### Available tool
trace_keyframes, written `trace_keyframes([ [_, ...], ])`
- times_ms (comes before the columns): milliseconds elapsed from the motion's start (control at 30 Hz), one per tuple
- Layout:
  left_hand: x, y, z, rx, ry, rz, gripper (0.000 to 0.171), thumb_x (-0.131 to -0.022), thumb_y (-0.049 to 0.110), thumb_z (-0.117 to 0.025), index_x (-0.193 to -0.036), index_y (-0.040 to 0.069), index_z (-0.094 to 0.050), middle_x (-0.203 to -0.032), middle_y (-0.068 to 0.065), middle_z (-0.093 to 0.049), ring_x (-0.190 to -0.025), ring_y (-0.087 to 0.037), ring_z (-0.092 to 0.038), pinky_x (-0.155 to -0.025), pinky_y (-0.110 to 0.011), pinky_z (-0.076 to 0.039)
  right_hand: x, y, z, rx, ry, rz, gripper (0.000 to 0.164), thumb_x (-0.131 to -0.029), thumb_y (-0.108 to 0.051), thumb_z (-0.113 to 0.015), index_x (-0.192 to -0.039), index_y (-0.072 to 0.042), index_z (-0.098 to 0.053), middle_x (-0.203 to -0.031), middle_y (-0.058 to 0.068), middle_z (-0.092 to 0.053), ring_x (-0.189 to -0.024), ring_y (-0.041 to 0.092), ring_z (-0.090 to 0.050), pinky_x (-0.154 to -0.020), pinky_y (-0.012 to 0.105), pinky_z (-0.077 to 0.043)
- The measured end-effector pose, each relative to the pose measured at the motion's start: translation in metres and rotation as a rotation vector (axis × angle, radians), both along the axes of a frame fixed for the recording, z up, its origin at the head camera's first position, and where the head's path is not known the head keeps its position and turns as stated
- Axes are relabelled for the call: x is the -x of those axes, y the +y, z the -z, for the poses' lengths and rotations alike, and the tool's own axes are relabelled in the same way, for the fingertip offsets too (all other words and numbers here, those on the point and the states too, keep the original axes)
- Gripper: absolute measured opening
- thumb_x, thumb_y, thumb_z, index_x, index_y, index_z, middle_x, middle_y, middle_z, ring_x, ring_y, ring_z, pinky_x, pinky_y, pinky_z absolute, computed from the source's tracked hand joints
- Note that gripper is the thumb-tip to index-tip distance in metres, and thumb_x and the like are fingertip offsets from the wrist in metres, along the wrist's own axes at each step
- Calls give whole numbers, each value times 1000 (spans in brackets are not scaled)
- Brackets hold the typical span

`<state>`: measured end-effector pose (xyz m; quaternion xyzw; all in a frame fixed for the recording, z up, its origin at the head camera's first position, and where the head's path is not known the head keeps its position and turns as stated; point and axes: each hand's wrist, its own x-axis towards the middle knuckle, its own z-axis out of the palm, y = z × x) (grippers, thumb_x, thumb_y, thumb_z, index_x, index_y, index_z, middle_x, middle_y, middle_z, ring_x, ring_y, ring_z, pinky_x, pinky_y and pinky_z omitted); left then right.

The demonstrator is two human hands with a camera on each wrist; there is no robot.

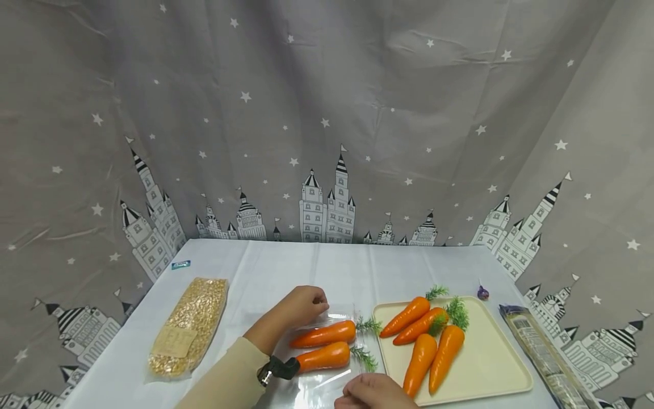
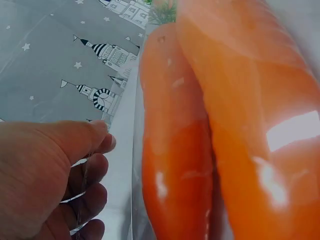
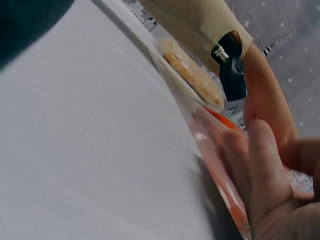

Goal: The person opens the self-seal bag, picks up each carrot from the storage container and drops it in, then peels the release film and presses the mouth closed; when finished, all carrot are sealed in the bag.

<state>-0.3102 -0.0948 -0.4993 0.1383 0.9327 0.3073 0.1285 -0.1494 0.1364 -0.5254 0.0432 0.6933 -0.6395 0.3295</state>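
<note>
By the left grip [image 1: 300,307], closed thumb to fingertips, the clear bag [image 1: 313,391] is pinched at its twelve o'clock edge; by the right grip [image 1: 377,392], it seems pinched at five o'clock. The film should prove light, limp and slippery, best held by its rim. Inside, two carrots [image 1: 327,356] are enclosed, probably firm and smooth, best taken by their thick ends. At three o'clock, four more are carried by the tray [image 1: 490,363].

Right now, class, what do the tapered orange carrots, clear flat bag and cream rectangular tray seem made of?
Tapered orange carrots: glossy, perhaps plastic or foam, given bright highlights. Clear flat bag: apparently thin, shiny plastic film, see-through with glare streaks. Cream rectangular tray: likely smooth, satin plastic, given its even colour.
</note>
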Motion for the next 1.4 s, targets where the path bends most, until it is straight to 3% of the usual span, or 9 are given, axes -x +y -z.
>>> trace_keyframes([
  [167, -4, 0, 0, 2, -3, -22, 12, -100, 29, -71, -93, 19, -70, -83, 4, -65, -80, -16, -59, -78, -33, -58, 1, -6, 0, -24, -33, 47, 29, -105, -29, -60, -109, -2, -71, -98, 7, -80, -91, 14, -77, -81, 32, -63],
  [267, -5, 0, 0, -4, -3, -33, 12, -100, 28, -71, -93, 18, -70, -83, 3, -65, -79, -17, -59, -77, -32, -57, -1, -10, 1, -21, -2, 65, 32, -103, -31, -62, -108, 0, -71, -95, 8, -80, -89, 15, -78, -79, 32, -63],
  [467, -7, -3, -1, -15, 14, -38, 12, -100, 27, -72, -93, 17, -70, -83, 3, -64, -78, -16, -58, -74, -32, -56, 1, -12, 3, -16, 20, 144, 27, -103, -22, -57, -107, 3, -68, -92, 11, -79, -85, 16, -79, -78, 29, -63],
  [667, -10, -10, -6, -51, 51, -61, 12, -101, 26, -70, -93, 17, -72, -84, 4, -65, -78, -17, -58, -76, -33, -56, 7, -4, -9, -30, 29, 209, 23, -106, -18, -54, -107, 2, -67, -94, 8, -79, -84, 14, -78, -76, 27, -63],
  [767, -14, -15, -11, -110, 55, -97, 10, -101, 25, -70, -96, 17, -71, -86, 4, -65, -80, -18, -57, -75, -32, -56, 11, 2, -17, -51, 95, 250, 22, -107, -17, -53, -105, 0, -67, -95, 6, -78, -82, 12, -76, -76, 28, -63],
  [900, -24, -22, -17, -206, 83, -175, 8, -102, 25, -68, -98, 18, -71, -91, 3, -66, -83, -18, -58, -76, -33, -56, 15, 10, -30, -94, 253, 312, 21, -108, -16, -53, -104, 2, -65, -97, 8, -76, -83, 13, -74, -76, 29, -63],
  [1133, -44, -32, -33, -345, 170, -308, 13, -104, 30, -67, -103, 18, -72, -101, 3, -72, -97, -17, -64, -96, -47, -58, 22, 17, -62, -115, 439, 453, 21, -108, -15, -58, -110, 5, -64, -101, 15, -76, -89, 23, -76, -77, 28, -63],
  [1400, -65, -37, -48, -478, 248, -364, 11, -104, 26, -67, -102, 16, -71, -98, -1, -70, -91, -18, -62, -84, -36, -55, 30, 23, -87, -147, 561, 481, 15, -104, -14, -62, -104, -1, -69, -98, 13, -77, -88, 27, -77, -74, 27, -63],
])
